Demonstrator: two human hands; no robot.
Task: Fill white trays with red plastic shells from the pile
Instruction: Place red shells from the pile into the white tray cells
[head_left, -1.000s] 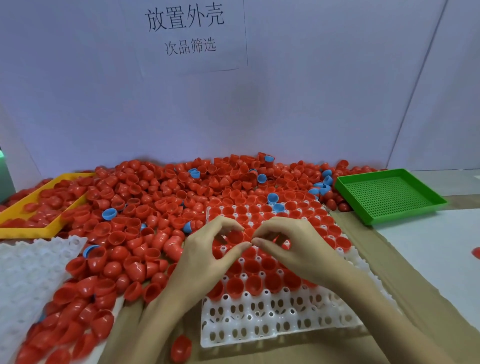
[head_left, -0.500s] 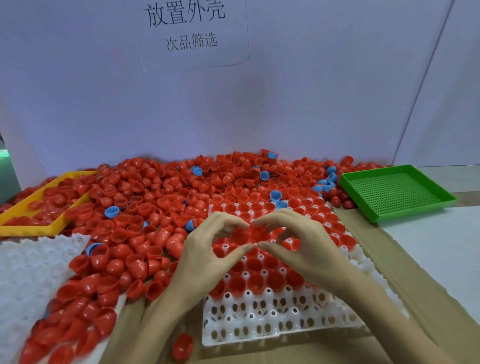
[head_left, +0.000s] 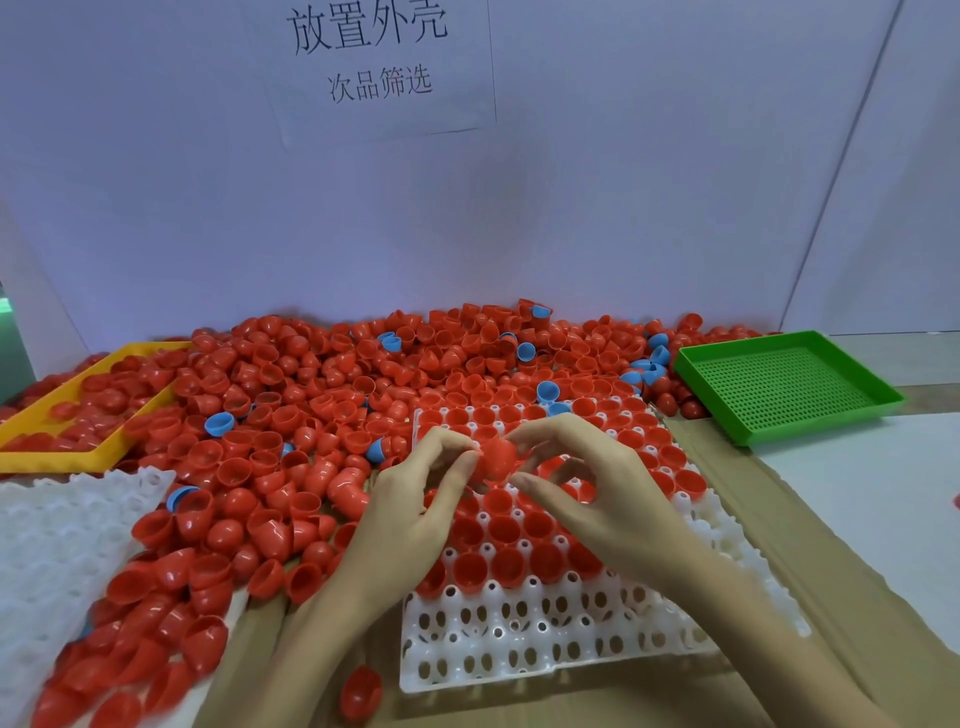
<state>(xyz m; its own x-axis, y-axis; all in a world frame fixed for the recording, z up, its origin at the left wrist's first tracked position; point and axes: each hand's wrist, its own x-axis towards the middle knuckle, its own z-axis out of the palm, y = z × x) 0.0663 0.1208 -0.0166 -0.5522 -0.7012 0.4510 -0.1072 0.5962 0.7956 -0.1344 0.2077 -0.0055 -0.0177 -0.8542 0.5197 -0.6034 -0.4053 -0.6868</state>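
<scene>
A white cell tray (head_left: 524, 654) lies in front of me, its far and middle rows holding red shells and its two nearest rows bare. Above its middle, my left hand (head_left: 415, 504) and my right hand (head_left: 587, 488) meet around one red shell (head_left: 497, 457). The left thumb and fingers pinch its left side. My right hand's fingertips pinch its right side. A large pile of red shells (head_left: 291, 415) spreads behind and to the left of the tray.
Blue shells (head_left: 219, 423) are scattered in the pile. A yellow tray (head_left: 62, 457) with red shells sits far left, a second white tray (head_left: 57, 540) near left, a green perforated tray (head_left: 789, 384) at right. One red shell (head_left: 361, 693) lies on cardboard by the tray's near corner.
Both hands have stayed over the tray's middle. The shell between the fingertips now sits higher and more exposed, and the fingers have closed nearer together on it.
</scene>
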